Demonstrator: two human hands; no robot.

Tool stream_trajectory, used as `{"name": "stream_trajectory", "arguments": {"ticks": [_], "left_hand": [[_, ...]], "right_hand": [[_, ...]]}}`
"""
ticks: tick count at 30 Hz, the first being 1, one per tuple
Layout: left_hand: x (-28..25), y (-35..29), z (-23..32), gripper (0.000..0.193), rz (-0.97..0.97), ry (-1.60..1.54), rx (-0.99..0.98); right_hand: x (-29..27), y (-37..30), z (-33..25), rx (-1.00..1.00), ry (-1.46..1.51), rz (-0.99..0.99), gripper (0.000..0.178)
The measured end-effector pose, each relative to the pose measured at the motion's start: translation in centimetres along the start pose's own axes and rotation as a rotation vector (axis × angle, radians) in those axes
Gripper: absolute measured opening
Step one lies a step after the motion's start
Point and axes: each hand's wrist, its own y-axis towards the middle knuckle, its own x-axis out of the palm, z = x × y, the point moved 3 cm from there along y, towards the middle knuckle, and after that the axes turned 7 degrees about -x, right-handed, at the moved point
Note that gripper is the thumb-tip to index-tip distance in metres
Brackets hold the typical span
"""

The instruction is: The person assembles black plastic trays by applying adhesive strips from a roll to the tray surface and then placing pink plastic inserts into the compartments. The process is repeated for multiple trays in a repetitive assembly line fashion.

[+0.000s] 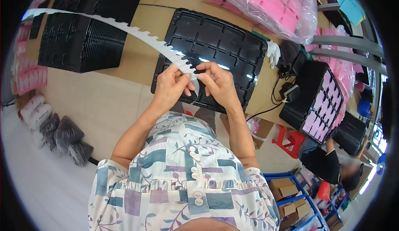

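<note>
A long white strip with a notched edge point(143, 35) stretches from the upper left down to my hands over the table. Its near end is pinched between the thumb and fingers of my left hand point(169, 87). Close beside it, my right hand point(220, 83) grips the same end with thumb and forefinger. A pale loose tail of the strip point(196, 86) curls down between the hands. Beneath them lies a black plastic tray point(193, 38) with moulded compartments and a glossy surface; the hands cover part of its near edge.
Stacked black trays point(66, 31) stand at the left. Plastic-wrapped pink pieces point(266, 2) lie at the back right, near a white glove point(273, 53). Further right are a tray stack holding pink pieces point(322, 104), cables point(274, 100), a red stool point(289, 143) and another person point(322, 164).
</note>
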Motion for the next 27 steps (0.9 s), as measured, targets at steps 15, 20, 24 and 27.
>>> {"name": "stream_trajectory", "arguments": {"ticks": [15, 20, 24, 27], "left_hand": [[0.8, 0.1, -0.8, 0.016, -0.054, -0.461, -0.218], [-1.7, -1.2, -1.3, 0.010, 0.021, -0.141, -0.054], [-3.0, -2.4, -2.0, 0.004, -0.137, -0.087, -0.117], [-2.8, -2.6, -2.8, 0.002, -0.139, -0.103, -0.139]], "right_hand": [[1.4, -3.3, -0.3, -0.774, -0.541, 0.218, 0.014], [-7.3, -6.7, 2.9, 0.159, 0.077, 0.152, 0.007], [-11.6, -10.5, 7.2, 0.286, -0.433, -0.106, 0.009], [-11.3, -11.8, 8.4, 0.191, -0.617, -0.193, 0.009]]}}
